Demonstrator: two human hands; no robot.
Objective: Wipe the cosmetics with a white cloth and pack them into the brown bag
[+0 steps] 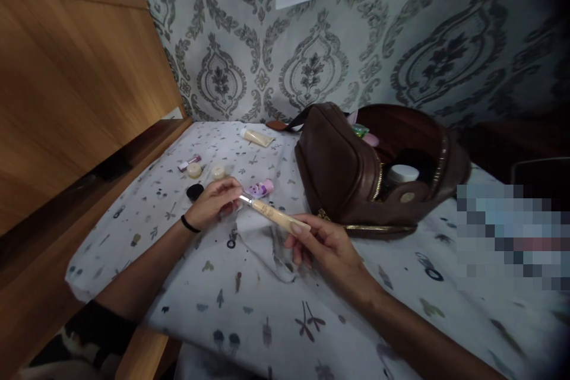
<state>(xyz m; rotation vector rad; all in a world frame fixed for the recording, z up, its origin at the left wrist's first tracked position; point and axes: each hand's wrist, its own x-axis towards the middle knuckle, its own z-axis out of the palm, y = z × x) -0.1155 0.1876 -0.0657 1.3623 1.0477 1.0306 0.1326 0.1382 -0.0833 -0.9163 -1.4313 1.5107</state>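
A makeup brush with a pale wooden handle (274, 212) and silver ferrule slants between my two hands above the bed cover. My left hand (216, 197), a black band on its wrist, pinches the ferrule end, so the bristles are hidden. The handle's other end sits between the thumb and fingers of my right hand (327, 243). Below the brush lies a crumpled white cloth or wipe (262, 243). Just past my left fingers is a small purple and pink tube (260, 188). Close to that hand, a round black lid or pot (195, 192) rests on the fabric.
An open brown leather bag (338, 166) stands at right, with a white-lidded jar (403, 174) inside. Two cream-coloured round pots (194, 170), a small pink item (189, 162) and a beige tube (258, 138) lie farther back. A wooden panel (80, 65) borders the left side.
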